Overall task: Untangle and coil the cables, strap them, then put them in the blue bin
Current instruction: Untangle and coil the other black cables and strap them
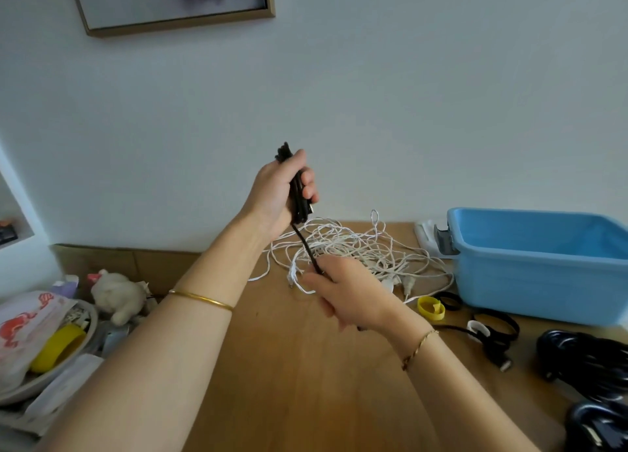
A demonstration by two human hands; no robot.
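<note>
Fingers (310,184) of the left hand (272,193) are curled round the folded black cable (299,200), raised above the tabletop (289,366); the right hand (350,292) grips its tail taut below. Feed even loops at steady tension, clear of the white cable tangle (356,248); the yellow strap (431,308) lies near the blue bin (526,282). No readable writing; the red print on the bag (23,322) is illegible.

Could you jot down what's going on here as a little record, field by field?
Left hand: raised, grips a coiled bundle of black cable
Right hand: lower, grips the same cable's loose stretch
White cables: tangled heap on the table
Blue bin: at right on the table, nothing seen inside
Yellow strap: loose beside the bin
Stage: coiling, not yet strapped
</note>
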